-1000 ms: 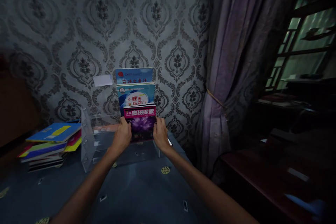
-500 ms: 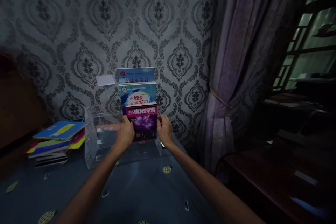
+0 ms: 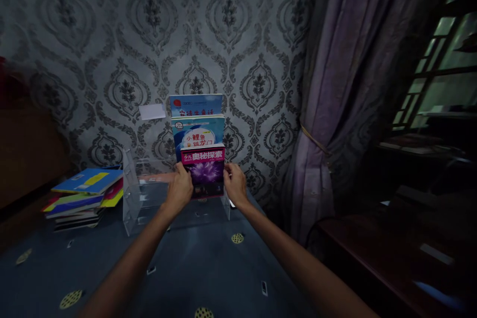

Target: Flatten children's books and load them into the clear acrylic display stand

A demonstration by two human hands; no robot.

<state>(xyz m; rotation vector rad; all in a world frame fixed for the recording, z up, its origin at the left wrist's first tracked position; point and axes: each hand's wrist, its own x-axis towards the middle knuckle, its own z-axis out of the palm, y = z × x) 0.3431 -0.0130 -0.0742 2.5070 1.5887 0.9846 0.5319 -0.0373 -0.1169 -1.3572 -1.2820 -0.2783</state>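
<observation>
A purple and pink book (image 3: 204,174) stands upright at the front of a clear tiered book rack (image 3: 131,194). My left hand (image 3: 181,189) is closed on its left edge, and my right hand (image 3: 235,184) pinches its right edge. Behind it, a light-blue book (image 3: 199,130) rises from a higher tier. Another blue book (image 3: 196,104) stands at the back, mostly covered by the ones in front. The lower edge of the purple book is in front of the rack; whether it rests on a tier I cannot tell.
Left of the rack lies a loose stack of books (image 3: 87,181). The rack is on a dark blue patterned tablecloth (image 3: 186,268). A patterned wall (image 3: 257,35) is behind, with a small white card (image 3: 152,111). A tied curtain (image 3: 313,149) hangs at right.
The view has shifted slightly. Both hands keep their hold on the purple and pink book, which stays in about the same place before the rack.
</observation>
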